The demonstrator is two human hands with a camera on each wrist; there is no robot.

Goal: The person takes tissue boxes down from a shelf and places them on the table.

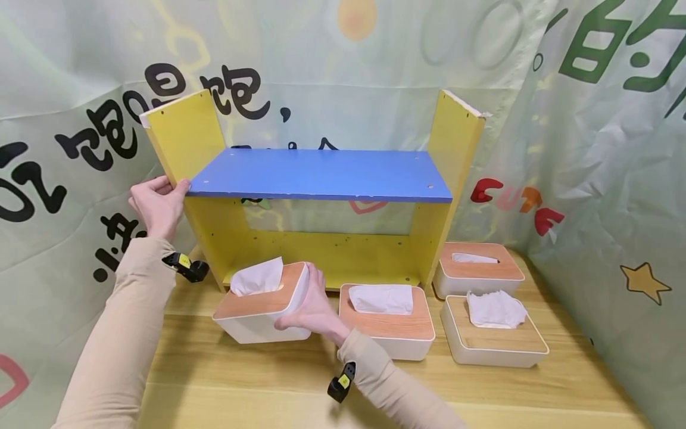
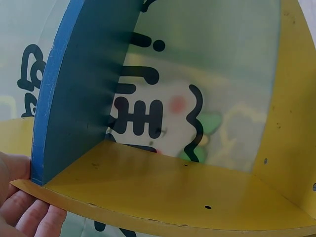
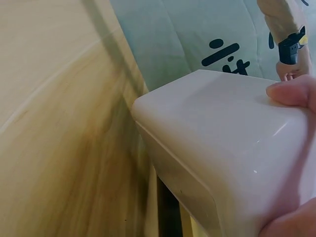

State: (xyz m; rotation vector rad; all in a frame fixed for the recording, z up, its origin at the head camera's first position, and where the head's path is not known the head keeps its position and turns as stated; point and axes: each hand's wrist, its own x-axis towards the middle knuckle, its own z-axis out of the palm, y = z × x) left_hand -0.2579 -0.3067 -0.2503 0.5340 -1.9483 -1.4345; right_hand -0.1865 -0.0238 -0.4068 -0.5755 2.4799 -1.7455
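A small yellow shelf unit [image 1: 343, 253] with a blue board [image 1: 321, 173] across it stands against the cloth. My left hand [image 1: 158, 205] grips its left side panel where the blue board meets it; in the left wrist view the thumb lies by the board's end and the fingers [image 2: 32, 217] curl under the yellow edge. With my right hand [image 1: 316, 307] I hold a white tissue box [image 1: 262, 329] with a wood-look lid and a tissue sticking out. This box is tilted, in front of the unit's lower left opening. Its white underside [image 3: 207, 118] fills much of the right wrist view.
Right of the held box, a second tissue box [image 1: 387, 325] sits before the unit. Two more boxes stand at the right, one behind [image 1: 477, 271] and one nearer [image 1: 495, 336]. A printed cloth [image 1: 589, 179] encloses the wooden tabletop [image 1: 241, 387] at back and sides.
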